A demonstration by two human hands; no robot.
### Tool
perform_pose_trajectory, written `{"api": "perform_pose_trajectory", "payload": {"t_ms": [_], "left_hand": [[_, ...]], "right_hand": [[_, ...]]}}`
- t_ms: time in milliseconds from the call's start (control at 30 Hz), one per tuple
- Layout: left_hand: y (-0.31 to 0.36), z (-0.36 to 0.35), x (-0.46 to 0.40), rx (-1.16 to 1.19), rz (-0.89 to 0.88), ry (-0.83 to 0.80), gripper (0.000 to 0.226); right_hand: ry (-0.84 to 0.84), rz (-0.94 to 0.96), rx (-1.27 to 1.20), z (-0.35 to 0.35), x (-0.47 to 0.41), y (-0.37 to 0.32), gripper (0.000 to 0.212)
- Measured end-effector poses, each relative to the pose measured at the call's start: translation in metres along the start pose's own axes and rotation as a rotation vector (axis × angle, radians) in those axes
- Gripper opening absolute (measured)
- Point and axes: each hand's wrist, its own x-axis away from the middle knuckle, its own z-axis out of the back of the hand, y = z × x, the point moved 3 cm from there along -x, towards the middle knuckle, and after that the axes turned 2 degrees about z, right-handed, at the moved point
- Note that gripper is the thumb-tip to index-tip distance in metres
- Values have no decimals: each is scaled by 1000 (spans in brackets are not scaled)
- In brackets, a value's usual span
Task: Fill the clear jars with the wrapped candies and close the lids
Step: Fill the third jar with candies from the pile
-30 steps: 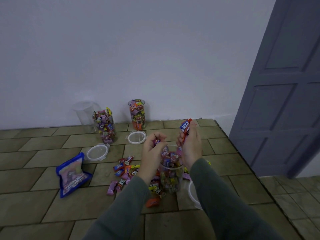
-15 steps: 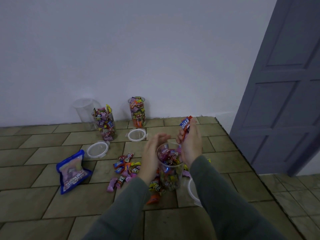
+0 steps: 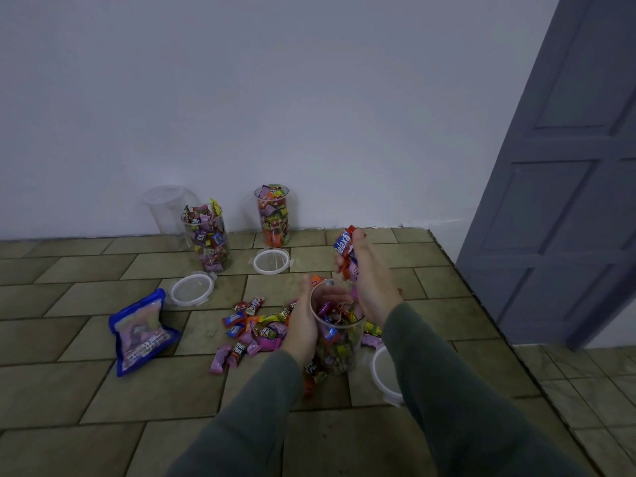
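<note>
A clear jar (image 3: pixel 339 342), partly filled with wrapped candies, stands on the tiled floor in front of me. My left hand (image 3: pixel 304 321) wraps around its left side near the rim. Just above and right of the jar's mouth, my right hand (image 3: pixel 370 287) grips a few wrapped candies (image 3: pixel 346 249), a blue-and-red one on top. Loose candies (image 3: pixel 253 330) lie scattered left of the jar. Two filled open jars (image 3: pixel 208 237) (image 3: pixel 273 215) stand by the wall, and an empty jar (image 3: pixel 165 208) stands behind the left one.
Three clear lids lie on the floor: one (image 3: pixel 191 289) near the left jar, one (image 3: pixel 272 260) before the far jar, one (image 3: pixel 385 373) right of my jar, partly hidden by my sleeve. A blue candy bag (image 3: pixel 141 332) lies at left. A grey door (image 3: pixel 564 187) stands at right.
My left hand dropped from above the jar's mouth and closed around the jar's side. My right hand stays over the jar with its candies.
</note>
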Motion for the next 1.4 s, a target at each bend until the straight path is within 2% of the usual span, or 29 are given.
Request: {"api": "perform_pose_trajectory", "payload": {"t_ms": [233,367,433,533,733,800,933,1033,1100,1200,1300,1400], "left_hand": [[-4,3,-2,-23,37,19,72],[-5,3,-3,-43,55,36,71],[-5,3,-4,-47,50,45,71],[-4,4,-3,-38,84,70,68],[-4,4,-3,22,99,92,69],[-5,5,-4,18,100,91,71],[-6,6,-5,18,109,104,67],[-7,6,-3,54,145,110,64],[-9,7,-2,79,154,71,68],[-10,7,2,46,140,34,63],[-13,9,4,-13,104,0,58],[-7,14,6,-100,106,-10,49]], "right_hand": [[-155,114,348,7,5,8,35],[-192,109,413,14,5,19,26],[-199,153,429,16,4,18,26],[-259,235,460,16,7,8,15],[-260,425,767,27,4,-1,22],[-278,383,846,31,1,0,6],[-321,423,1174,35,-5,0,32],[-387,487,1314,34,-4,-6,34],[-447,439,1328,34,-2,-9,28],[-473,426,1215,34,-2,-15,24],[-351,413,1057,37,-7,-17,18],[-221,313,1048,50,-21,3,18]]}}
